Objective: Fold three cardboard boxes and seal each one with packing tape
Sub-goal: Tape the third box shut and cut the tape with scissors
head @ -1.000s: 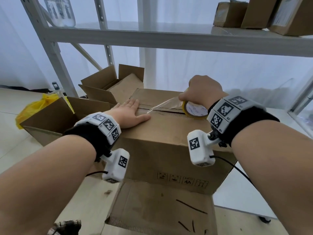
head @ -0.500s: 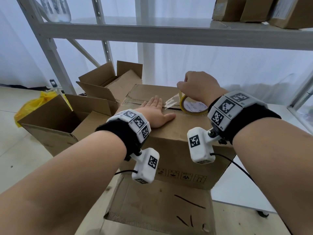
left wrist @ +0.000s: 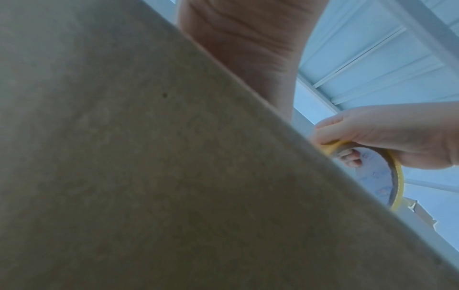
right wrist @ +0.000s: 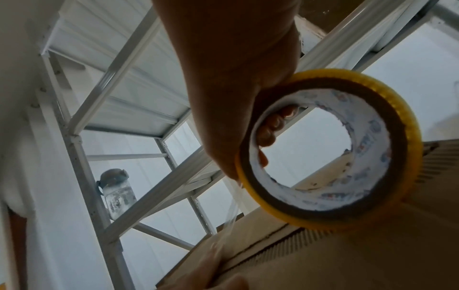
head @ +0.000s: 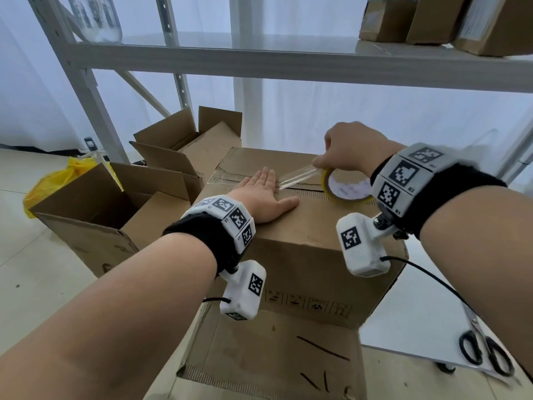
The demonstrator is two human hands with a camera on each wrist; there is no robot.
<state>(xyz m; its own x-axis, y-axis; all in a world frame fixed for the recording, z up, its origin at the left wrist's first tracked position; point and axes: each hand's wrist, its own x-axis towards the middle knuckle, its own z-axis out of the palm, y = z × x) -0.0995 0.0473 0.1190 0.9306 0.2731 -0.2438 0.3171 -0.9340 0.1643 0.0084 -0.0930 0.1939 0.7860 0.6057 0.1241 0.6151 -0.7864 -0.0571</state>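
Note:
A closed cardboard box [head: 302,249] stands in front of me, its top flaps meeting in a seam. My left hand [head: 266,197] lies flat on the top, fingers straight, pressing down the taped end of the seam. My right hand [head: 350,148] grips a yellow-rimmed roll of clear packing tape [head: 344,189] over the seam's right part, fingers curled through its core [right wrist: 270,125]. A clear tape strip [head: 298,177] stretches from the roll [right wrist: 330,155] to my left fingers. In the left wrist view the box's side [left wrist: 149,176] fills the frame, with the roll [left wrist: 395,176] beyond.
Two open cardboard boxes [head: 95,215] [head: 187,145] stand to the left, by a yellow bag [head: 57,183]. A flattened cardboard sheet [head: 274,356] lies under the box. Black-handled scissors [head: 484,353] lie at the lower right. A metal shelf [head: 288,62] overhead carries small boxes [head: 432,18] and a jar [head: 95,15].
My left hand slid right along the seam. My right hand drew the roll further right, and the strip between roll and box is longer now.

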